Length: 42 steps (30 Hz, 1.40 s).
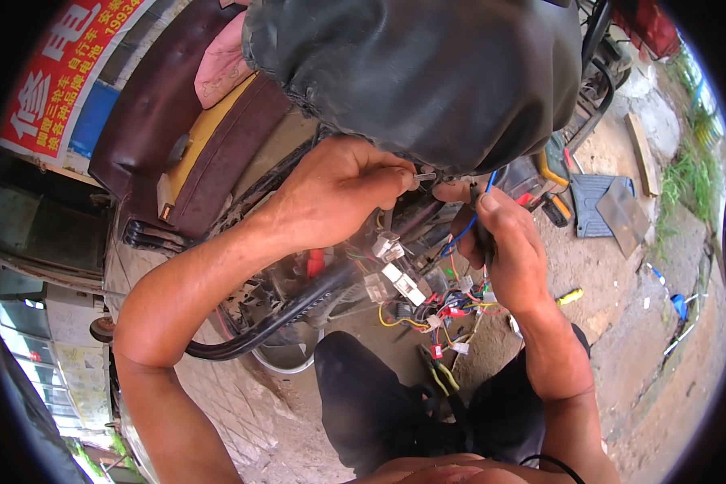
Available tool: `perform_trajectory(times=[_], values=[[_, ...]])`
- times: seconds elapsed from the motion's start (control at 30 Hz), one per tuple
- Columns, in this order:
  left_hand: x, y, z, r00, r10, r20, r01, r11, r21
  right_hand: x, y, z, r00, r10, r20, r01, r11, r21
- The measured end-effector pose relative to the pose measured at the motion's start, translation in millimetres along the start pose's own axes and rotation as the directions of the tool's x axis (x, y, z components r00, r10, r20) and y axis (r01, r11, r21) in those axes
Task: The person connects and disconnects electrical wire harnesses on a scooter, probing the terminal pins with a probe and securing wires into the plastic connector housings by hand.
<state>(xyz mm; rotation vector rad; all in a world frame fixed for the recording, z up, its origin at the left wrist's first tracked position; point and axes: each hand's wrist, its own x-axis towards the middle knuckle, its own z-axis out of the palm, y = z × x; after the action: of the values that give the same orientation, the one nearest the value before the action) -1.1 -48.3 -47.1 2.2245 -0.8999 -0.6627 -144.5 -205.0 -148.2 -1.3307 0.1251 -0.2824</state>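
Note:
My left hand (355,189) is closed in a pinch on a small clear connector (424,177), just under the edge of a large black leather-like cover (411,73). Opposite it, my right hand (508,238) has its thumb and fingers closed around a blue wire (462,235). A dark piece also shows within that grip, but its kind is hard to make out. Below both hands hangs a bundle of coloured wires with several white connectors (403,283). The wire ends between the two hands are partly hidden by my fingers.
A black frame tube (286,319) crosses below my left forearm. Pliers with yellow-green handles (442,377) are near my knees. A yellow-and-black meter (553,165) and a grey mat (601,206) lie at right. A maroon seat (226,161) stands at left.

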Motion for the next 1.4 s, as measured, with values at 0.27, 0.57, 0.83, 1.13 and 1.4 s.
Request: perform_trajectory(times=[0.27, 0.57, 0.83, 1.13, 1.4], values=[[3, -14, 2, 0.999, -0.033, 0.019, 0.036, 0.984, -0.172, 2, 6, 10, 1.0, -0.026, -0.007, 0.025, 0.993, -0.118], [0, -8, 4, 0.997, -0.069, 0.028, 0.073, 0.986, -0.148, 9, -10, 17, 0.988, -0.138, -0.076, 0.088, 0.883, -0.461], [-1, -11, 8, 0.999, -0.04, 0.016, 0.042, 0.982, -0.184, 10, -20, 17, 0.986, -0.16, -0.048, 0.101, 0.8, -0.591], [3, -7, -8, 0.985, -0.035, 0.17, 0.056, 0.991, -0.123, 10, -21, 10, 0.964, -0.265, 0.016, 0.214, 0.742, -0.636], [6, -15, -11, 0.97, 0.028, 0.241, 0.018, 0.982, -0.189, 14, -16, 9, 0.93, -0.366, 0.041, 0.3, 0.689, -0.66]])
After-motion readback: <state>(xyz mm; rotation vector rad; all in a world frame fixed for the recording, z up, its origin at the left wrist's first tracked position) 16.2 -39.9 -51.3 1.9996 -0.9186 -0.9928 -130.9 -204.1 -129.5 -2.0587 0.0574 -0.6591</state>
